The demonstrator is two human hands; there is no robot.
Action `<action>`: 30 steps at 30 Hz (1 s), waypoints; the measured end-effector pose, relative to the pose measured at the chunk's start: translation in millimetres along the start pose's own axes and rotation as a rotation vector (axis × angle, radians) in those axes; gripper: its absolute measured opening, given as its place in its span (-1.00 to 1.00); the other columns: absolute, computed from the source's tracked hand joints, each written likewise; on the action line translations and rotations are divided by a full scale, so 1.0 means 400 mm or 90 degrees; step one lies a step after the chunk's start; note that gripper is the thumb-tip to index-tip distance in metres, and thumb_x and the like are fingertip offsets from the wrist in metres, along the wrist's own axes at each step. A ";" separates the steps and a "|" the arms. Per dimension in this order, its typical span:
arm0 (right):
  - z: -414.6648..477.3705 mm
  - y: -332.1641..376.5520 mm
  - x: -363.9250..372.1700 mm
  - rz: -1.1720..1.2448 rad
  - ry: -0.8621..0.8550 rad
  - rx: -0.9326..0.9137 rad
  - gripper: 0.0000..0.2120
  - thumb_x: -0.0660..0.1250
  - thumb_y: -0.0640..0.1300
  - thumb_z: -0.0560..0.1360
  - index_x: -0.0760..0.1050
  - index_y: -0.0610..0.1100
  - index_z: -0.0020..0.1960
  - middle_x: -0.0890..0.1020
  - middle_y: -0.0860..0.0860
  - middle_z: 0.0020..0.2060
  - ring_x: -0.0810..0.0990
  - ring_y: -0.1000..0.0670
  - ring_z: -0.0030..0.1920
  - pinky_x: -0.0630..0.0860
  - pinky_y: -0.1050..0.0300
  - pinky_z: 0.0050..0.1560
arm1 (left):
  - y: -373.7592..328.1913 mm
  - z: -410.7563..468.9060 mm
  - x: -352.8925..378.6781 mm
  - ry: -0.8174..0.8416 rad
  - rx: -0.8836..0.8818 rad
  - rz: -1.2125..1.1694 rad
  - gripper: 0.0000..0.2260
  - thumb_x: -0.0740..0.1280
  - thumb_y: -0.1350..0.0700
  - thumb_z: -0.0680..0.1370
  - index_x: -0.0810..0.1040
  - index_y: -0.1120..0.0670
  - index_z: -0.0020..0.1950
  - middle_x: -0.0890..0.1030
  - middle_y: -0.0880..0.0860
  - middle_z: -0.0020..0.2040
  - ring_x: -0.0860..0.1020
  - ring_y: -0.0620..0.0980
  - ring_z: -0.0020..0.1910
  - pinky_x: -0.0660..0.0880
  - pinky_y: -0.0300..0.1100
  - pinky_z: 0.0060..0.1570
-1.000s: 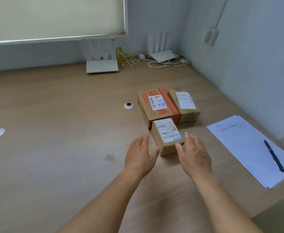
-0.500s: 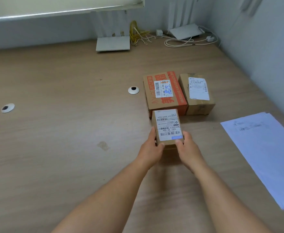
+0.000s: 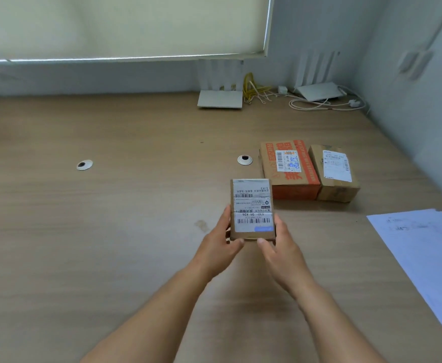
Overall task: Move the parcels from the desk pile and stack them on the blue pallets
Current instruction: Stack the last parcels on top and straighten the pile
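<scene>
left hand (image 3: 214, 250) & right hand (image 3: 282, 251) pinch small brown labelled parcel (image 3: 252, 205); orange-printed carton (image 3: 288, 163) + plain brown box (image 3: 335, 171) wait on wood desk (image 3: 109, 231) (pallets unseen).

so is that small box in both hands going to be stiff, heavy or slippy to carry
The small parcel is probably stiff: its cardboard edges look square between the left hand and right hand. Likely light, since the hands pinch only its near end. The paper label may be slicker, but the grip is on bare cardboard.

Held parcel (image 3: 252, 209) before two desk parcels (image 3: 289, 169); papers (image 3: 424, 247) right.
</scene>
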State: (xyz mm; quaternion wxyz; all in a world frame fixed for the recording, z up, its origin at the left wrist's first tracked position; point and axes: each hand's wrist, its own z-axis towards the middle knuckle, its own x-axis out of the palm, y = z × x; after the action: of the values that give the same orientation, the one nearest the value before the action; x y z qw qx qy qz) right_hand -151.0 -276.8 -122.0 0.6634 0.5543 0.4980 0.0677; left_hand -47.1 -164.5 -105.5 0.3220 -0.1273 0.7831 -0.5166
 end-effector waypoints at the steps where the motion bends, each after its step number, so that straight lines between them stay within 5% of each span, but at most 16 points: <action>1: -0.013 0.024 0.022 0.001 0.005 -0.015 -0.38 0.25 -0.16 0.54 0.07 -0.08 0.52 0.34 -0.01 0.42 0.35 -0.01 0.38 0.32 0.07 0.35 | 0.006 -0.026 -0.032 -0.012 0.003 0.001 -0.29 0.28 0.19 0.55 -0.04 -0.22 0.53 0.45 -0.20 0.28 0.48 -0.17 0.21 0.47 -0.25 0.02; 11: -0.178 0.290 0.306 -0.008 0.041 -0.181 -0.43 0.27 -0.10 0.54 0.15 -0.03 0.49 0.41 0.09 0.35 0.40 0.09 0.29 0.36 0.13 0.28 | 0.142 -0.308 -0.370 -0.162 0.029 -0.016 -0.33 0.30 0.18 0.52 0.09 -0.22 0.51 0.49 -0.16 0.28 0.51 -0.19 0.15 0.44 -0.18 0.20; 17: -0.267 0.460 0.487 -0.002 0.084 -0.279 -0.45 0.27 -0.14 0.54 0.18 0.01 0.48 0.46 0.11 0.29 0.45 0.09 0.25 0.43 0.07 0.26 | 0.241 -0.474 -0.555 -0.266 0.041 -0.054 -0.34 0.28 0.21 0.52 0.10 -0.32 0.44 0.46 -0.39 0.09 0.49 -0.31 0.11 0.45 -0.22 0.18; 30: -0.498 0.759 0.949 0.017 0.230 -0.414 -0.47 0.30 -0.05 0.52 0.23 0.00 0.45 0.51 0.09 0.23 0.49 0.08 0.19 0.50 -0.01 0.19 | 0.505 -0.862 -0.933 -0.472 -0.039 -0.066 -0.38 0.28 0.15 0.55 0.10 -0.25 0.49 0.46 -0.22 0.23 0.44 -0.17 0.24 0.39 -0.13 0.30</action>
State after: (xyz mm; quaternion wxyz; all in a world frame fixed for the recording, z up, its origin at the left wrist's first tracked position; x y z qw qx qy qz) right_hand 30.7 214.2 -78.6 0.7053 0.3001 0.5522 0.3280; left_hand 44.4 372.3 -56.9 0.5530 -0.3548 0.6210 -0.4273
